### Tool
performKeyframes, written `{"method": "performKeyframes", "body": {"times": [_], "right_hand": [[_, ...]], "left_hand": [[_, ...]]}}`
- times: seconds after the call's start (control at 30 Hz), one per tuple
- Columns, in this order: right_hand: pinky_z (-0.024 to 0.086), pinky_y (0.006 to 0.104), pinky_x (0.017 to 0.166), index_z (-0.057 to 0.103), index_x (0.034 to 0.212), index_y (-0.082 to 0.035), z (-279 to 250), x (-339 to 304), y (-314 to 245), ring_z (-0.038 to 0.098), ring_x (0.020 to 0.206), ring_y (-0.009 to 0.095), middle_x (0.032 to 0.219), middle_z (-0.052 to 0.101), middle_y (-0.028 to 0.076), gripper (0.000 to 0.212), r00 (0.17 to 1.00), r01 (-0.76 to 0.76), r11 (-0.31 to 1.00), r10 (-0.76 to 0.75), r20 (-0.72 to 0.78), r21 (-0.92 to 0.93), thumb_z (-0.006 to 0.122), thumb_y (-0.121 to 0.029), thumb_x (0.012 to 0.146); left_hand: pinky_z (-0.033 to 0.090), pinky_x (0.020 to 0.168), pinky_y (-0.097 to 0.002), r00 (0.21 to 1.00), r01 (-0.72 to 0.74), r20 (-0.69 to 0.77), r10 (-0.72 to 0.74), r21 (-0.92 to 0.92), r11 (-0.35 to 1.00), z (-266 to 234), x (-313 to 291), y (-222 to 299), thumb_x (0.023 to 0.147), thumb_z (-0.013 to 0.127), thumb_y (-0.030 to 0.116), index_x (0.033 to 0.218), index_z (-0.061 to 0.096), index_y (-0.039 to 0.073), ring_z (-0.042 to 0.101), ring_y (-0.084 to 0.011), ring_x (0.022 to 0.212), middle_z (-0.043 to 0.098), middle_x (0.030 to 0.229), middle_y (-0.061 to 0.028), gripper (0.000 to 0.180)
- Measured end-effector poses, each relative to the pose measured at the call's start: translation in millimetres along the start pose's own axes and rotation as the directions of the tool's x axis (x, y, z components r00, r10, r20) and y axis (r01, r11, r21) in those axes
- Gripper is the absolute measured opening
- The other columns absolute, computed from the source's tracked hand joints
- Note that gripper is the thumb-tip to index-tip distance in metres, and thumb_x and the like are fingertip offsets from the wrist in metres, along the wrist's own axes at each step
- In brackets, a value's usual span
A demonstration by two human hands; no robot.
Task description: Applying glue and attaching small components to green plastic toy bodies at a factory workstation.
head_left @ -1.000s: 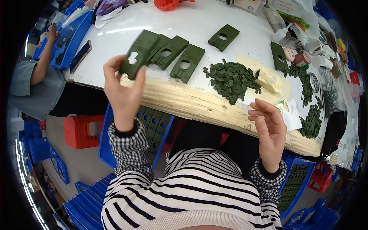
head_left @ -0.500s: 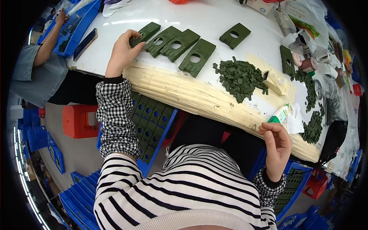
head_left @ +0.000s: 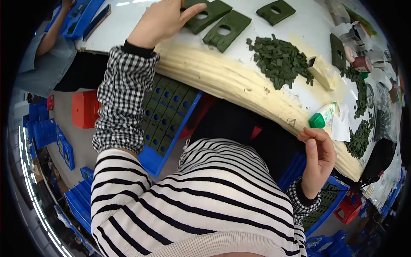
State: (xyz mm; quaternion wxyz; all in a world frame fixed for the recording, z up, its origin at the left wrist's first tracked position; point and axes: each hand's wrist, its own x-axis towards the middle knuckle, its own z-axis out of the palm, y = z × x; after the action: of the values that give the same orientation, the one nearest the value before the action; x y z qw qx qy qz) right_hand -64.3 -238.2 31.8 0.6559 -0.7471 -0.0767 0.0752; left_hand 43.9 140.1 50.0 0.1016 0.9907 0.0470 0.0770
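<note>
My left hand (head_left: 162,21) reaches over a row of dark green plastic plates, each with a round hole like the top of a model tank hull. Its thumb stretches across the near end of one plate (head_left: 214,11); the other fingers are cut off by the upper edge. Just right of that lies a second plate (head_left: 233,31), and a third plate (head_left: 276,10) sits farther off by itself. My right hand (head_left: 320,158) hovers off the table's front edge, loosely curled, thumb apart from the fingertips, with nothing visible in it. Nearest it is a white and green squeeze bottle (head_left: 324,115).
A heap of small dark green pieces (head_left: 280,60) lies beside a cream box (head_left: 321,73). More pieces (head_left: 361,139) lie to the right, near another upright plate (head_left: 337,51). Below the table, a blue crate (head_left: 156,162) holds similar plates. A co-worker's arm (head_left: 53,32) is at far left.
The view has tipped, so the table sits higher in the picture. My left hand has moved right along the row, its thumb now stretched out. My right hand keeps nearly the same pose.
</note>
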Motion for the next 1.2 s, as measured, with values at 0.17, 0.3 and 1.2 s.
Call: {"method": "performKeyframes", "body": {"times": [0.17, 0.3, 1.2], "right_hand": [[0.047, 0.0275, 0.083, 0.062, 0.103, 0.007, -13.8, -9.0, 13.8, 0.061, 0.089, 0.016, 0.098, 0.063, 0.011, 0.016, 1.0, -0.005, 0.999, 0.005, -0.013, -0.035, 0.056, -0.004, 0.092], [0.047, 0.0286, 0.085, 0.061, 0.105, 0.007, -19.2, -9.7, 21.1, 0.061, 0.09, 0.017, 0.099, 0.064, 0.012, 0.018, 1.0, -0.017, 0.998, 0.016, -0.026, -0.058, 0.055, -0.005, 0.093], [0.049, 0.0268, 0.084, 0.062, 0.104, 0.007, -16.8, -21.3, 17.7, 0.062, 0.09, 0.015, 0.098, 0.064, 0.011, 0.016, 0.999, -0.048, 0.999, 0.048, 0.019, -0.025, 0.055, -0.001, 0.092]], "left_hand": [[0.049, 0.075, -0.0457, 0.983, 0.03, 0.178, -0.053, 0.134, 0.991, -4.2, 8.9, 10.6, 0.092, 0.048, 0.058, 0.104, 0.051, -0.009, 0.063, -0.0439, 0.085, 0.064, 0.087, -0.0311, 0.068], [0.049, 0.082, -0.045, 0.976, 0.025, 0.203, -0.074, 0.235, 0.972, 0.7, 12.1, 18.1, 0.09, 0.048, 0.062, 0.109, 0.052, -0.011, 0.062, -0.0437, 0.093, 0.064, 0.095, -0.0323, 0.075], [0.046, 0.055, -0.034, 0.967, 0.138, 0.213, -0.144, 0.04, 0.99, -34.5, 11.4, -17.3, 0.076, 0.072, 0.043, 0.07, 0.065, -0.001, 0.058, -0.0206, 0.056, 0.061, 0.06, -0.0114, 0.045]]}}
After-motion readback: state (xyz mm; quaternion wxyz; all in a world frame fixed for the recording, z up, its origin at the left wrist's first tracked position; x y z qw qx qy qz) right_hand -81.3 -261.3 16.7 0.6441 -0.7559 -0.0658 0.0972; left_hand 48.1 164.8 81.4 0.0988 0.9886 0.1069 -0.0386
